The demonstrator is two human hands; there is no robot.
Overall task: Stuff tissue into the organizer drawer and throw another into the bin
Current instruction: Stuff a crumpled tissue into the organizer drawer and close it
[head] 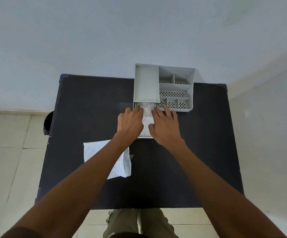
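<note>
A: What lies nearest?
B: A flat white tissue sheet (pixel 120 167) on the black counter (pixel 182 160), under the left forearm.
A: And the hands?
B: Left hand (pixel 130 122) and right hand (pixel 165 125), fingers spread, press crumpled white tissue (pixel 146 117) into the pulled-out drawer (pixel 146 137) of the grey plastic compartmented organizer (pixel 175 88).

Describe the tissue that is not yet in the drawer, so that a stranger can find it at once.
Start at the black table, with the grey organizer at its far edge. The tissue lies nearer the person, partly under the left forearm. It is flat and spread out, while the other tissue sits crumpled in the open drawer.
</note>
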